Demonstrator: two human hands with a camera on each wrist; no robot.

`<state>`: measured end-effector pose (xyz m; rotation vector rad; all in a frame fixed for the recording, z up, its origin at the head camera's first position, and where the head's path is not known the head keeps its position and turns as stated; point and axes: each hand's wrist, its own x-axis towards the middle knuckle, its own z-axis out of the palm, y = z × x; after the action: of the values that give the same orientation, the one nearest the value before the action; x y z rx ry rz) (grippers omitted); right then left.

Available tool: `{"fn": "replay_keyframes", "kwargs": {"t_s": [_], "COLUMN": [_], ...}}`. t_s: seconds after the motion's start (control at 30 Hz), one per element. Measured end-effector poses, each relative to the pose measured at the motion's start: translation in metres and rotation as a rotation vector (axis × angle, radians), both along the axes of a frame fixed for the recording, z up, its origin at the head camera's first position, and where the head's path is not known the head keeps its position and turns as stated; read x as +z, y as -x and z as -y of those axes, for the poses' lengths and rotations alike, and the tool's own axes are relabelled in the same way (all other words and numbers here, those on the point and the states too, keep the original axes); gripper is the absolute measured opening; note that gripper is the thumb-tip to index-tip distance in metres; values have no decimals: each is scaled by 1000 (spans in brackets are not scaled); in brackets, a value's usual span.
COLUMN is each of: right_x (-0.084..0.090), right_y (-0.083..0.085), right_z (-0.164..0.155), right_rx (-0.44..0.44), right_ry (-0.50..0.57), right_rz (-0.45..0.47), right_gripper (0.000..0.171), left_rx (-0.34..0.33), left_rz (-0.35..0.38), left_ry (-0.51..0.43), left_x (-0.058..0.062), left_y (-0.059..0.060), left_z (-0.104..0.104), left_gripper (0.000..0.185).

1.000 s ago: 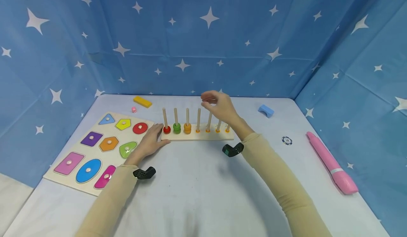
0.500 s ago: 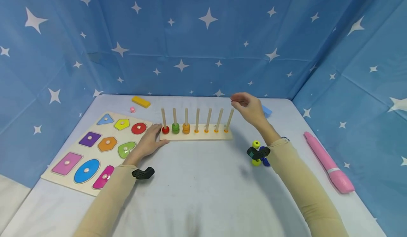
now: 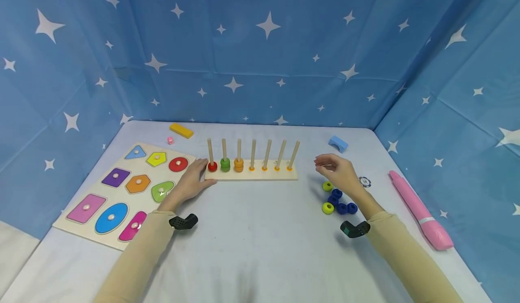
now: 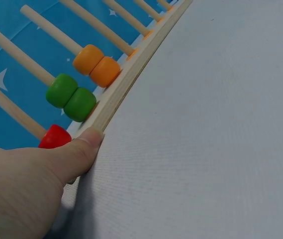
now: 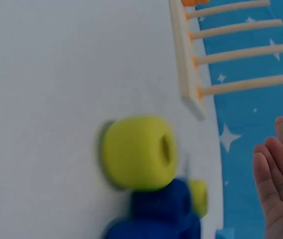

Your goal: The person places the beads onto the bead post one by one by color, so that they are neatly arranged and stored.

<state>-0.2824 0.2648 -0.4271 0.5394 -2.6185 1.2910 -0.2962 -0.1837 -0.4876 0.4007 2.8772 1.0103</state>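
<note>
A wooden peg stacker (image 3: pixel 266 174) with several upright pegs lies at mid-table. Its left pegs bear a red bead (image 3: pixel 212 167), two green beads (image 4: pixel 79 104) and two orange beads (image 3: pixel 239 165); the pegs to the right are bare. My left hand (image 3: pixel 190 184) grips the stacker's left end, thumb against the front edge. The right hand (image 3: pixel 338 173), fingers loosely bent with nothing between them, hovers above a cluster of loose beads: two yellow beads (image 5: pixel 140 152) and several blue beads (image 3: pixel 342 208). In the right wrist view the fingers (image 5: pixel 270 174) show at the right edge.
A shape puzzle board (image 3: pixel 122 194) with knobbed pieces lies at the left. Behind are a yellow block (image 3: pixel 181 130), a small pink die (image 3: pixel 170 140) and a blue arched block (image 3: pixel 338 143). A poker chip (image 3: pixel 364 182) and a pink folded umbrella (image 3: pixel 422 210) lie at the right.
My right hand has moved from above the stacker's right pegs, rightward and then down toward the loose beads, which have come into view. The left hand stays on the stacker's end.
</note>
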Motion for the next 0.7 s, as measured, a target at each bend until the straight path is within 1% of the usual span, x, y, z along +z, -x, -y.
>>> {"fn": "replay_keyframes", "kwargs": {"t_s": [0.03,0.07,0.1,0.27,0.37,0.47,0.7], "right_x": [-9,-13,-21,-38,-44,-49,-56], "right_y": [1,-1,0,-10,-16,-22,-25], "right_z": [-6,-10,-16,-33,-39,-42,-45], "right_rx": [-8,-13,-24,-75,-103,-112,-120], "right_ry": [-2,-8,-17,-72,-100,-124,-160], "right_rz": [5,14,17,37,38,52,77], "right_gripper": [28,28,29,32,31,31,34], "left_rx": [1,1,1,2,3,2,3], "left_rz": [0,1,2,4,0,-1,-3], "left_ry": [1,2,2,11,7,9,16], "left_x": [0,-1,-1,-3,-3,-3,-3], "left_y": [0,0,0,1,1,2,2], "left_z": [0,0,0,0,0,0,0], "left_gripper": [81,81,81,81,81,81,81]}}
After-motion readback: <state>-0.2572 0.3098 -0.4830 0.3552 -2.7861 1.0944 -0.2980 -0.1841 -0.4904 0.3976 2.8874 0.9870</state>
